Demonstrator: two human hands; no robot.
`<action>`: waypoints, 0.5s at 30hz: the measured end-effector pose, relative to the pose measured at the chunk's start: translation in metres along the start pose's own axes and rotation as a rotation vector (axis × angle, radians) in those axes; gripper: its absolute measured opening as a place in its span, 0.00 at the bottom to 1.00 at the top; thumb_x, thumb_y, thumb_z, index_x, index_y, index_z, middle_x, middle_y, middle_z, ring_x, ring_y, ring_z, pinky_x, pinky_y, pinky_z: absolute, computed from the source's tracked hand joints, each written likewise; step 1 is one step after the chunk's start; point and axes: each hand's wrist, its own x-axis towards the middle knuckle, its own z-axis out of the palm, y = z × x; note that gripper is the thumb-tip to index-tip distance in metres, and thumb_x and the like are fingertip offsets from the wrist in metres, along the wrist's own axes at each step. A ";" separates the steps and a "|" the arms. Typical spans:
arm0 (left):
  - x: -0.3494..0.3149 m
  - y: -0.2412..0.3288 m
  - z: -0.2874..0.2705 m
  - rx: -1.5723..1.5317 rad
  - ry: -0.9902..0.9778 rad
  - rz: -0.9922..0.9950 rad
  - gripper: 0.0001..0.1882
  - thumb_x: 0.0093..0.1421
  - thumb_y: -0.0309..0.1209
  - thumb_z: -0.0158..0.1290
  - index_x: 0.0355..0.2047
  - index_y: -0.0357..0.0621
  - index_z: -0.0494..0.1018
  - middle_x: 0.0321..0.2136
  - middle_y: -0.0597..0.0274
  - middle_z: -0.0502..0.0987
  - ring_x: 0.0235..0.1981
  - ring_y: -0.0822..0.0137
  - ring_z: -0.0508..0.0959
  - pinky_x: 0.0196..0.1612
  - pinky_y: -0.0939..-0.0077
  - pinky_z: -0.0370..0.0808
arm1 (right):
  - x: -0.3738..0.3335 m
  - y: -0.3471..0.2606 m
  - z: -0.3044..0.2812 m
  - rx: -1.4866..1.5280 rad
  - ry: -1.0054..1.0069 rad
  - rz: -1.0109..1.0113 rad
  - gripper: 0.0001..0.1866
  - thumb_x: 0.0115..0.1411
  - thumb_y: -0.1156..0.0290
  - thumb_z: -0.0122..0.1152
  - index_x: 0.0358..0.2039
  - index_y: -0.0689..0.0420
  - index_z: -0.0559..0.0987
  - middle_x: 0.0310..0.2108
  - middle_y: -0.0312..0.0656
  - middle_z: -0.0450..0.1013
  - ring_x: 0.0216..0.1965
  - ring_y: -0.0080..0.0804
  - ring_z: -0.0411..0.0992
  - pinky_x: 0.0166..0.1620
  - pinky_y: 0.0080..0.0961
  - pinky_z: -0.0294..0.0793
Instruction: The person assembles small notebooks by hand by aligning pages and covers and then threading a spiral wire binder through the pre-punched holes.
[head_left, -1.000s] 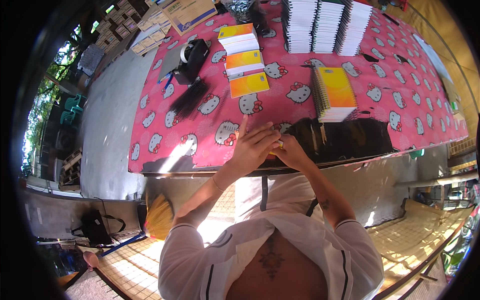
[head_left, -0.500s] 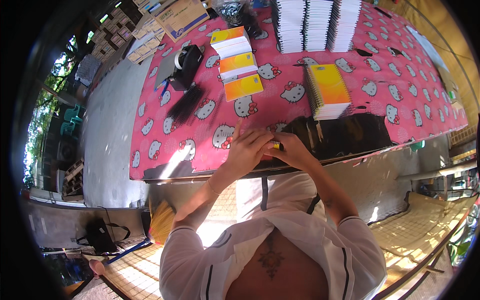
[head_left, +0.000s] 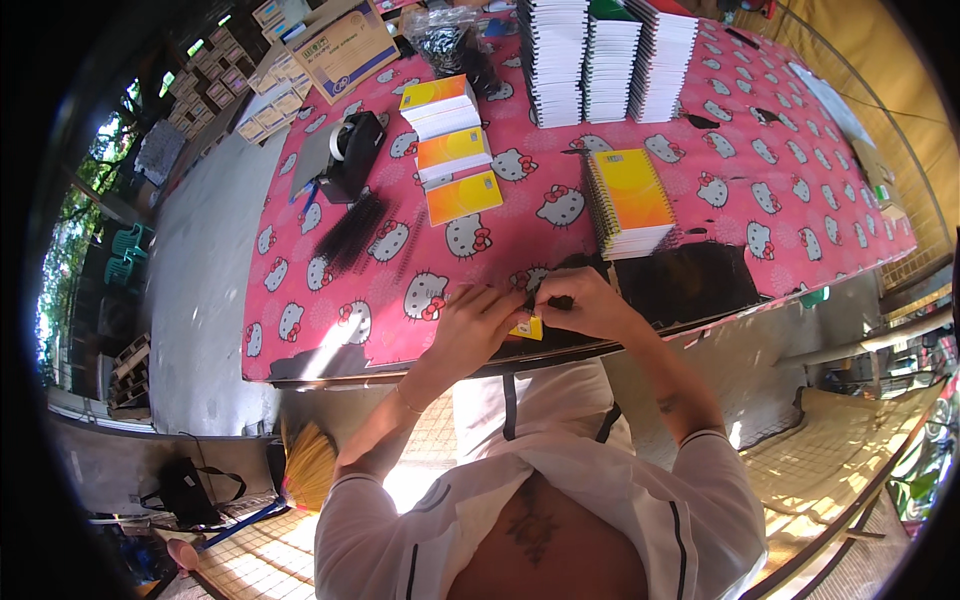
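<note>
At the table's near edge, my two hands work close together over a small yellow notebook (head_left: 527,328), mostly covered by fingers. My left hand (head_left: 472,325) is closed over its left side. My right hand (head_left: 585,300) pinches at its upper edge; something dark shows by those fingertips, too small to make out. Beyond my hands lie three small groups of unbound yellow-orange notebooks (head_left: 465,198) in a column. A stack of spiral-bound yellow notebooks (head_left: 633,195) stands to the right. Loose black binding coils (head_left: 350,235) lie in a bundle on the left.
A pink cat-patterned cloth (head_left: 540,240) covers the table, with a torn black patch (head_left: 700,285) at the near right. A black tape dispenser (head_left: 350,160) stands at left. Farther back are tall stacks of spiral notebooks (head_left: 555,75), a plastic bag of black coils (head_left: 450,50) and a cardboard box (head_left: 345,50).
The view has shifted slightly, so the table sits lower and farther left. My right fingers have moved to the small notebook's upper edge, and more of its yellow cover now shows below my hands.
</note>
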 end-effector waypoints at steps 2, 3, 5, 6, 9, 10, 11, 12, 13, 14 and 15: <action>0.004 0.004 -0.003 0.004 -0.012 0.020 0.14 0.56 0.32 0.61 0.42 0.43 0.77 0.29 0.59 0.77 0.30 0.56 0.78 0.34 0.62 0.76 | -0.001 -0.008 0.011 -0.152 0.101 0.056 0.07 0.50 0.74 0.68 0.27 0.59 0.77 0.27 0.40 0.76 0.28 0.39 0.75 0.31 0.31 0.72; 0.007 0.007 -0.004 0.011 -0.021 0.014 0.13 0.56 0.31 0.61 0.42 0.43 0.77 0.29 0.58 0.77 0.30 0.56 0.79 0.33 0.62 0.76 | -0.003 -0.013 0.016 -0.226 0.153 0.085 0.07 0.49 0.75 0.68 0.27 0.58 0.77 0.27 0.40 0.76 0.28 0.40 0.76 0.31 0.32 0.73; 0.014 0.015 -0.004 0.024 -0.041 0.006 0.13 0.56 0.29 0.61 0.42 0.42 0.77 0.29 0.57 0.77 0.29 0.55 0.79 0.33 0.61 0.76 | -0.007 -0.013 0.019 -0.241 0.288 0.134 0.09 0.51 0.74 0.69 0.33 0.58 0.78 0.30 0.42 0.76 0.31 0.40 0.75 0.33 0.33 0.73; 0.022 0.020 -0.010 0.025 -0.096 -0.013 0.13 0.56 0.27 0.60 0.42 0.41 0.77 0.29 0.56 0.78 0.29 0.54 0.79 0.33 0.61 0.77 | -0.007 -0.017 0.016 -0.235 0.363 0.153 0.10 0.52 0.73 0.69 0.35 0.58 0.79 0.33 0.43 0.77 0.34 0.41 0.76 0.36 0.33 0.74; 0.066 0.030 -0.037 0.005 0.157 0.031 0.13 0.56 0.25 0.60 0.43 0.40 0.76 0.32 0.55 0.79 0.30 0.55 0.80 0.34 0.62 0.78 | -0.005 -0.051 -0.013 -0.214 0.637 0.067 0.17 0.55 0.72 0.69 0.45 0.58 0.79 0.43 0.48 0.76 0.46 0.48 0.75 0.50 0.37 0.73; 0.083 0.034 -0.041 -0.021 0.300 0.060 0.14 0.56 0.21 0.58 0.43 0.39 0.76 0.36 0.52 0.81 0.34 0.54 0.81 0.39 0.64 0.79 | -0.006 -0.059 -0.024 -0.203 0.733 0.014 0.20 0.55 0.72 0.69 0.49 0.58 0.78 0.46 0.50 0.76 0.51 0.50 0.74 0.55 0.39 0.71; 0.103 0.032 -0.038 -0.043 0.447 0.188 0.14 0.55 0.19 0.58 0.43 0.39 0.76 0.39 0.51 0.81 0.39 0.54 0.82 0.43 0.65 0.79 | -0.012 -0.053 -0.040 -0.395 0.744 0.022 0.28 0.57 0.69 0.69 0.58 0.59 0.73 0.55 0.54 0.71 0.59 0.53 0.68 0.62 0.42 0.65; 0.126 0.030 -0.032 -0.074 0.592 0.318 0.14 0.55 0.18 0.57 0.43 0.39 0.77 0.41 0.50 0.82 0.44 0.53 0.82 0.47 0.65 0.79 | -0.012 -0.053 -0.054 -0.514 0.816 0.145 0.32 0.55 0.69 0.71 0.60 0.61 0.72 0.57 0.55 0.69 0.60 0.54 0.67 0.62 0.42 0.64; 0.145 0.029 -0.021 -0.118 0.524 0.333 0.14 0.55 0.17 0.56 0.42 0.40 0.77 0.43 0.50 0.81 0.47 0.53 0.81 0.50 0.64 0.79 | -0.019 -0.037 -0.074 -0.609 0.772 0.199 0.37 0.53 0.67 0.73 0.61 0.64 0.69 0.59 0.57 0.67 0.60 0.54 0.67 0.62 0.41 0.65; 0.163 0.023 -0.003 -0.166 0.455 0.355 0.14 0.54 0.16 0.56 0.42 0.40 0.77 0.44 0.49 0.81 0.50 0.53 0.81 0.52 0.64 0.78 | -0.034 -0.009 -0.092 -0.563 0.706 0.223 0.37 0.53 0.68 0.74 0.61 0.66 0.69 0.59 0.57 0.68 0.60 0.52 0.68 0.61 0.39 0.67; 0.175 0.016 0.018 -0.214 0.386 0.381 0.15 0.54 0.15 0.55 0.42 0.40 0.77 0.45 0.49 0.81 0.53 0.52 0.80 0.55 0.63 0.77 | -0.045 0.017 -0.104 -0.519 0.642 0.247 0.38 0.53 0.69 0.74 0.61 0.67 0.68 0.58 0.57 0.69 0.59 0.49 0.69 0.60 0.37 0.68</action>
